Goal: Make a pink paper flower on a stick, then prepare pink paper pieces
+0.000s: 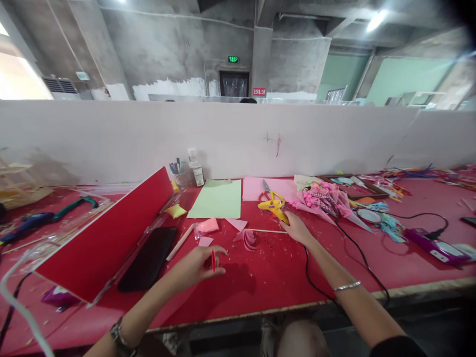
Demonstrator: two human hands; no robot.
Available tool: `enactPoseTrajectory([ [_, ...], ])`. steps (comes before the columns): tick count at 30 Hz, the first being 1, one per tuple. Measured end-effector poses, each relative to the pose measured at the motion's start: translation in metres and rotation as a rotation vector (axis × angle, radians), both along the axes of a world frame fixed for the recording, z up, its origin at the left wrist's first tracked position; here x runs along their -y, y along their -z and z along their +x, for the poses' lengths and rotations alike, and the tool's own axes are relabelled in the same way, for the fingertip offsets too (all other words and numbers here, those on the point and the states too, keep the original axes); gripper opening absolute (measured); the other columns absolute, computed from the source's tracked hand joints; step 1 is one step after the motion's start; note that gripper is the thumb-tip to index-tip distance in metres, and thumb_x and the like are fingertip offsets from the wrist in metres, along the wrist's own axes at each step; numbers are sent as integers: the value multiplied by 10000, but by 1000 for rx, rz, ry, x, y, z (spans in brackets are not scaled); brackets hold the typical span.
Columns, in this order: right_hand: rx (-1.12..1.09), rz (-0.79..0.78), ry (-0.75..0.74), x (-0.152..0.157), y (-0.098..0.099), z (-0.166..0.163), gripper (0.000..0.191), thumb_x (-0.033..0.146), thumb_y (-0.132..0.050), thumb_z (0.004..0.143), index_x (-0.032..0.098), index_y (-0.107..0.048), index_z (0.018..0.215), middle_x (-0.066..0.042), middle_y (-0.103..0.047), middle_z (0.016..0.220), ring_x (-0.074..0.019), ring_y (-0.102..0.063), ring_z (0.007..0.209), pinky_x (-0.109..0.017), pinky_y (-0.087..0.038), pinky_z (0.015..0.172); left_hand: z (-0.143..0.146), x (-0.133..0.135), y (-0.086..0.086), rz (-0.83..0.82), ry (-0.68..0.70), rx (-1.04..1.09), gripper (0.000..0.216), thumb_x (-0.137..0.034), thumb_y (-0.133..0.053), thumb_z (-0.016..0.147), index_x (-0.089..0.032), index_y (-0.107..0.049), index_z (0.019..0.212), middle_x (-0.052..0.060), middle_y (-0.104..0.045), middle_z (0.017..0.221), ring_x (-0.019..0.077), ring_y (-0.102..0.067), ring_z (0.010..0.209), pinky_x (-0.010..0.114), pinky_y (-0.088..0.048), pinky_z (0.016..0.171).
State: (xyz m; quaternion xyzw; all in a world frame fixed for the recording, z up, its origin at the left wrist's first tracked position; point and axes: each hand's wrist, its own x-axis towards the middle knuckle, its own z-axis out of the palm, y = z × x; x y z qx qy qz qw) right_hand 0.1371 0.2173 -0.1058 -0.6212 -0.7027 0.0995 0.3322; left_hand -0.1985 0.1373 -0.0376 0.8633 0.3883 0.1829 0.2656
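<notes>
Take the rolled pink paper flower (247, 240) as the centre of the clock. It lies on the red surface (238, 297), with a thin pale stick (269, 231) reaching from its upper edge toward three o'clock.

At eight o'clock, the left hand (206, 263) hangs over the surface, its grip pinching a thin pink-red piece (213, 260) between thumb and fingers. The piece shows nearly edge-on, so its outline cannot be told. A dark watch (121, 337) circles that wrist.

Between two and three o'clock, the right hand (296, 227) has its grip closed on the handle of a yellow glue gun (274, 208). The gun's body points toward ten o'clock from the hand; whether the trigger is pressed cannot be told. A silver bracelet (347, 286) rings this wrist. Scissors (266, 186) with open loops lie just beyond the gun, at one o'clock, reaching over pink sheets (251, 189) at twelve.

A green sheet (217, 198) lies toward eleven o'clock, and a pink triangle (237, 224) sits near the flower on the same side. Between nine and ten are a pink packet (207, 225) and, farther out, a yellow packet (176, 211). At nine, a black phone-like slab (148, 258) rests beside a tilted red board (111, 238). Toward two o'clock lies a heap of pink cones (323, 198).
</notes>
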Motion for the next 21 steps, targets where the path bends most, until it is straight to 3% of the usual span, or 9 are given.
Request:
enactPoseTrajectory([
  [3, 4, -4, 19, -5, -1, -4, 171, 178, -497, 724, 141, -509, 891, -100, -583, 877, -210, -546, 852, -318, -393, 753, -3, -5, -10, 17, -58, 81, 218, -379, -555, 710, -165, -594, 725, 25, -637, 732, 115, -556, 570, 210, -429, 533],
  [5, -3, -5, 30, -6, -1, -6, 159, 176, -485, 729, 144, -505, 883, -102, -585, 878, -210, -548, 847, -313, -393, 746, -7, -10, -16, -24, -107, 196, 275, -376, -515, 742, -149, -560, 593, 43, -641, 748, 106, -550, 520, 211, -424, 490],
  [9, -41, 1, 51, -2, -4, -9, 143, 183, -443, 740, 156, -494, 871, -90, -589, 853, -206, -555, 819, -298, -400, 708, -14, -21, -27, -51, -218, 372, 322, -357, -410, 811, -144, -575, 636, 16, -606, 565, 76, -477, 368, 202, -401, 428],
  [15, -162, 49, 118, 4, -28, -8, 186, 297, -378, 771, 168, -461, 878, -44, -559, 698, -194, -547, 641, -292, -399, 571, -5, -31, -37, 263, -314, 163, 241, -376, -504, 755, -166, -620, 775, 1, -615, 583, 113, -536, 518, 206, -413, 532],
  [18, -225, 85, 112, 3, -44, -8, 201, 374, -370, 779, 186, -427, 822, -2, -515, 613, -179, -519, 572, -287, -395, 538, -1, -44, -32, 521, -338, 50, 212, -372, -535, 729, -183, -633, 738, 17, -614, 644, 151, -541, 672, 230, -408, 622],
  [21, -276, 116, 56, 3, -59, -13, 208, 400, -344, 797, 199, -395, 793, 10, -511, 601, -168, -520, 582, -280, -406, 558, -1, -61, -20, 571, -309, 38, 159, -312, -537, 734, -179, -624, 750, 27, -619, 706, 147, -535, 706, 223, -399, 641],
])
